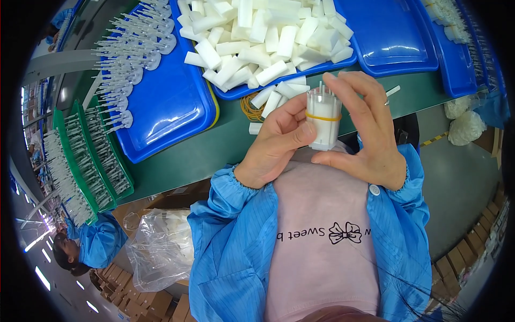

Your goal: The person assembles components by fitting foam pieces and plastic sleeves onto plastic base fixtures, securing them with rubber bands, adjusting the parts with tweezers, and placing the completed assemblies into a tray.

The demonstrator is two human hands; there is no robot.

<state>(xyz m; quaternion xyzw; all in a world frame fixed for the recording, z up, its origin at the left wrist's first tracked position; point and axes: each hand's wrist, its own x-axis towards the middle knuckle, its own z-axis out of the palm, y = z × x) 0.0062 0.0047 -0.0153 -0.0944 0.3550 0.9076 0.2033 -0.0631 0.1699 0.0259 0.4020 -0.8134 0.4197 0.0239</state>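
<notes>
In front of my chest, my left hand [282,140] grips a small upright bundle [324,126]. It looks like a white foam block with thin clear plastic pieces around it, circled by a yellow rubber band [323,116]. Slender tips stick up from its top. Curved around the bundle's right side, my right hand [375,129] has its fingers spread. Its index fingertip is near the upper tips and its thumb near the base; whether either touches, I cannot tell. Loose white foam blocks [273,102] and yellow rubber bands [251,109] lie on the green table just beyond.
A blue tray [343,60] heaped with white foam blocks stands ahead. Another blue tray [161,112] on the left bears rows of clear plastic pieces. Green racks [91,155] stand farther left. More blue trays [397,40] are at right. A co-worker [96,241] sits at lower left.
</notes>
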